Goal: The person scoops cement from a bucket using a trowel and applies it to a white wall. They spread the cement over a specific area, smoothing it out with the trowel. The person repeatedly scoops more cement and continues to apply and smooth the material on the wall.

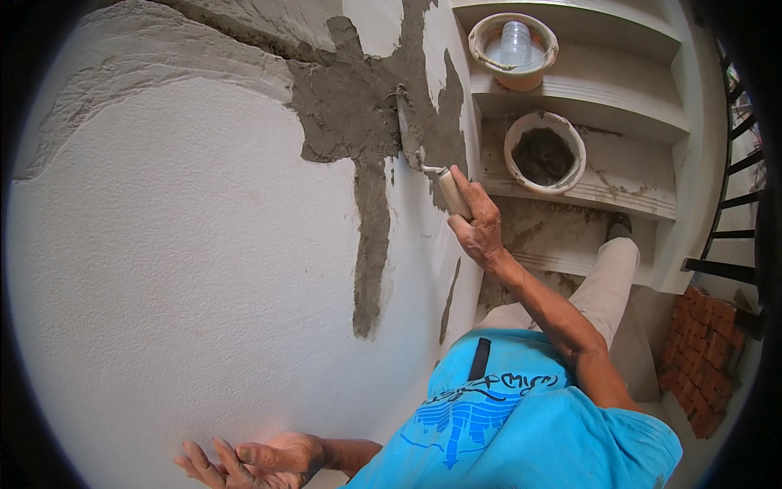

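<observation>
My right hand (482,228) is closed around the wooden handle of a trowel (454,194). Its narrow blade, smeared with grey, lies against a patch of wet grey mortar (346,110) on the white wall (204,244). From that patch one strip of mortar runs down the wall, and ragged edges of it reach toward the stairs. Low at the left, my left hand (277,460) is held near the wall with its fingers spread and curled a little, and nothing shows in it.
On the stair steps (607,94) to the right stand a bucket of dark mortar (586,155) and, above it, another bucket (521,80) with a clear plastic container (515,45). A black railing (737,196) borders the stairs. Several red bricks (700,354) are stacked at the lower right.
</observation>
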Available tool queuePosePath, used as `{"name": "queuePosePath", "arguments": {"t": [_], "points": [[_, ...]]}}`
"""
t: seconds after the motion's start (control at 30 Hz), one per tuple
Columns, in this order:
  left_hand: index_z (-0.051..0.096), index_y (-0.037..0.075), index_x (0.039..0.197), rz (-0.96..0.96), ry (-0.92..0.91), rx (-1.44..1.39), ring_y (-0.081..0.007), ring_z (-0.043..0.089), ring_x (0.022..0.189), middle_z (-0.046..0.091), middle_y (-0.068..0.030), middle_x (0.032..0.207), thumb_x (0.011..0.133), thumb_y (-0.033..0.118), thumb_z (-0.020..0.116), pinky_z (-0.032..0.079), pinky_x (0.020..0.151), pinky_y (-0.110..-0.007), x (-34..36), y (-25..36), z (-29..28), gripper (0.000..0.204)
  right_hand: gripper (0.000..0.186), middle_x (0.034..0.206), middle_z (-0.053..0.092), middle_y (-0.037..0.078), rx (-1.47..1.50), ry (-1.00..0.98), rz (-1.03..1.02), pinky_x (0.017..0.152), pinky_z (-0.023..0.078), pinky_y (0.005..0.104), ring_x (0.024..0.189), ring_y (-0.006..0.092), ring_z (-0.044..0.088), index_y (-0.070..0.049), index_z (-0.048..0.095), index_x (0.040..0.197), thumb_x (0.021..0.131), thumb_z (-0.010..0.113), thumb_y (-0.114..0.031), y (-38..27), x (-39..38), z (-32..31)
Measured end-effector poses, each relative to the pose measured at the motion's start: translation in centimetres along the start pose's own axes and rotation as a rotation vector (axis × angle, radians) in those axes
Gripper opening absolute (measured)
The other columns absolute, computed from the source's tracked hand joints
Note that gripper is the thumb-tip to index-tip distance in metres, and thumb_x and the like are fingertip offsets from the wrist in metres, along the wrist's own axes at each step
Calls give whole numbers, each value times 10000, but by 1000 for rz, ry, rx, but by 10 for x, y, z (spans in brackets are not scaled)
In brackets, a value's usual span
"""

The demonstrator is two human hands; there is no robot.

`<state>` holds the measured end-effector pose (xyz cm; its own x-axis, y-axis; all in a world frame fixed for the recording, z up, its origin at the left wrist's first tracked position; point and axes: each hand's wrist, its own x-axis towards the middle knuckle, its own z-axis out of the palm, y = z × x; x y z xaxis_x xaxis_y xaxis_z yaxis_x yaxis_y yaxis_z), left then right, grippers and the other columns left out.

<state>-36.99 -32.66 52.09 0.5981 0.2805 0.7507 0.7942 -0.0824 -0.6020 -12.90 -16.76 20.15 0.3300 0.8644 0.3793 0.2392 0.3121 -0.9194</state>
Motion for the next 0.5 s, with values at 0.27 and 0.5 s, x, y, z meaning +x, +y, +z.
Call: {"name": "queuePosePath", "arguments": {"t": [0.27,0.5], "points": [[721,-5,1082,-52,5,15,-408,518,1395,648,-238,1309,1010,87,541,289,1195,-738,1,5,-1,215,867,1036,647,152,4,-48,-148,781,551,431,874,322,653,-121,523,1505,668,613,86,-5,-22,-5],[718,8,1103,-75,48,2,-408,524,1376,650,-231,1294,1013,118,554,294,1183,-742,4,10,6,217,843,1040,649,150,-21,34,-60,798,548,418,880,316,654,-99,523,1501,682,601,88,-10,4,-5]]}}
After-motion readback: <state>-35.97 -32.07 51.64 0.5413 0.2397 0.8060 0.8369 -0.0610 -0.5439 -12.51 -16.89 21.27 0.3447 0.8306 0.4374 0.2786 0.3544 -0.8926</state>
